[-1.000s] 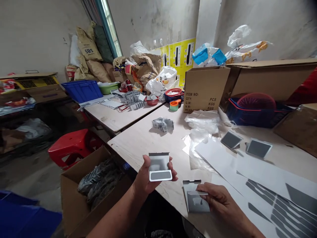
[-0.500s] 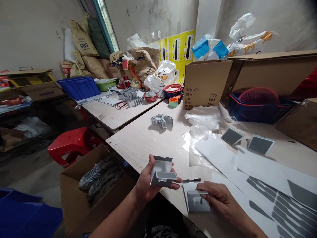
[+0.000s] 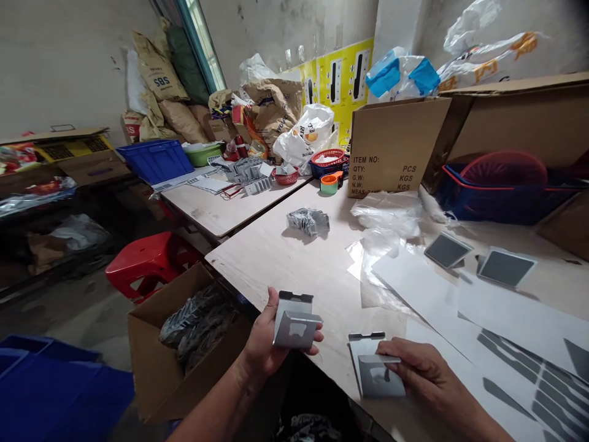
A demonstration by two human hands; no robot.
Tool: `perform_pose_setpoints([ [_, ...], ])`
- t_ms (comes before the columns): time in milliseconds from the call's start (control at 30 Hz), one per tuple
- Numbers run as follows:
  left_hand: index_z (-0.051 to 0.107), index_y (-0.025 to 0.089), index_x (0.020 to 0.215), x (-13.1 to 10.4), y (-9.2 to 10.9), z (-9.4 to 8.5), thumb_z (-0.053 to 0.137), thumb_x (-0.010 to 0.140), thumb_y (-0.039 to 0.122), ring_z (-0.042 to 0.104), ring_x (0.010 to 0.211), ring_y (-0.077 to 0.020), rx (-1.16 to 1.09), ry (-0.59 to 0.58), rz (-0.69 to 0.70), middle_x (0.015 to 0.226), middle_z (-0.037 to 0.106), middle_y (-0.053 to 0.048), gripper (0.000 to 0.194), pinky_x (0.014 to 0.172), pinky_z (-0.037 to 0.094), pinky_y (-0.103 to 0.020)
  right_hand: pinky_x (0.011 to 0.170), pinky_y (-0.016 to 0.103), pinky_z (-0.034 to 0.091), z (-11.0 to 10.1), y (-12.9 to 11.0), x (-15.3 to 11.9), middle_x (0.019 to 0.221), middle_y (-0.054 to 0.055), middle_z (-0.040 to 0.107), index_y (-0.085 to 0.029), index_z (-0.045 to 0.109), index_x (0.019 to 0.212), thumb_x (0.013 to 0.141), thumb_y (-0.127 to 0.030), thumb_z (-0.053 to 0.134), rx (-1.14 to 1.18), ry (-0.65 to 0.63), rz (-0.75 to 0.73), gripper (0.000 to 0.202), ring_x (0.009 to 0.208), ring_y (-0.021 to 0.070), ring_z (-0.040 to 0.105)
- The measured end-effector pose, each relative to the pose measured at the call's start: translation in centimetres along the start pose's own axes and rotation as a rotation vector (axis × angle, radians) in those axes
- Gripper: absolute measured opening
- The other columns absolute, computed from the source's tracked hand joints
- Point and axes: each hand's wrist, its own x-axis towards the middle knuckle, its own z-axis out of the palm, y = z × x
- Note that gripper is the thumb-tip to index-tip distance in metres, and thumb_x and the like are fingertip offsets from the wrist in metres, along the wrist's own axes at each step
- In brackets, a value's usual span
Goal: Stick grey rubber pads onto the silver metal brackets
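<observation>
My left hand [image 3: 263, 339] is closed around a grey bent metal bracket [image 3: 281, 336]. The piece folds into a V, with a cutout in its front face and a notched dark lip along the back edge. Over the table's front edge, my right hand [image 3: 421, 362] pinches a second grey bracket [image 3: 368, 383] of the same shape by its folded top edge. The two pieces are apart. Farther right stand two dark-faced grey plates, one a tilted plate [image 3: 447, 250] and the other a larger plate [image 3: 506, 267].
A clear-wrapped bundle of grey pieces [image 3: 309, 221] lies mid-table. White sheets [image 3: 414, 288] and clear plastic bags [image 3: 386, 212] spread to the right. Behind stands a cardboard box [image 3: 396, 141]. An open carton [image 3: 151, 380] of wrapped pieces and a red stool [image 3: 142, 261] are at left.
The bracket in my left hand has turned, so its cutout face now shows toward me. My right hand keeps its pinch on the other bracket. The whole view has shifted slightly.
</observation>
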Motion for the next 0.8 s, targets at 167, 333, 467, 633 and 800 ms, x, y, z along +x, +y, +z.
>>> perform_pose_setpoints([
  [167,0.062,0.001,0.09,0.0,0.0,-0.4,0.024,0.076,0.07,0.064,0.073,-0.0299,-0.026,0.001,-0.003,0.084,0.067,-0.022,0.08,0.062,0.051,-0.041,0.059,0.025,0.046,-0.1,0.0,0.1,0.079,0.004,0.064,-0.024,0.065,0.091,0.086,-0.031,0.047,-0.02,-0.005,-0.031,0.02,0.066,0.019,0.059],
  [333,0.062,-0.002,0.092,0.2,0.0,-0.9,0.026,0.078,0.068,0.064,0.075,-0.0306,-0.06,-0.023,-0.029,0.086,0.067,-0.023,0.079,0.064,0.051,-0.042,0.059,0.025,0.045,-0.2,0.3,0.1,0.075,0.003,0.062,-0.023,0.064,0.091,0.087,-0.029,0.046,-0.02,-0.035,-0.014,0.019,0.064,0.0175,0.057],
  [467,0.06,-0.002,0.095,0.6,0.0,-1.5,0.034,0.082,0.059,0.064,0.078,-0.0301,-0.047,-0.002,-0.006,0.092,0.066,-0.024,0.067,0.068,0.051,-0.043,0.061,0.024,0.046,-0.1,0.7,-0.1,0.079,0.002,0.063,-0.024,0.063,0.095,0.087,-0.027,0.046,-0.008,-0.036,-0.021,0.019,0.067,0.0171,0.058],
  [633,0.059,0.004,0.098,1.6,0.1,-2.1,0.048,0.083,0.043,0.064,0.086,-0.0314,0.003,0.039,0.17,0.098,0.065,-0.022,0.044,0.078,0.049,-0.05,0.062,0.025,0.048,-0.1,1.2,-0.6,0.087,0.004,0.065,-0.025,0.064,0.097,0.087,-0.029,0.048,-0.03,-0.007,-0.01,0.02,0.073,0.0201,0.061],
  [800,0.059,0.01,0.103,1.6,0.5,-2.2,0.056,0.08,0.036,0.061,0.094,-0.0287,0.106,0.004,0.342,0.102,0.065,-0.016,0.034,0.084,0.047,-0.046,0.061,0.025,0.048,-0.2,1.1,-0.6,0.083,0.005,0.066,-0.024,0.066,0.095,0.087,-0.03,0.048,-0.043,-0.013,-0.002,0.021,0.072,0.0203,0.061],
])
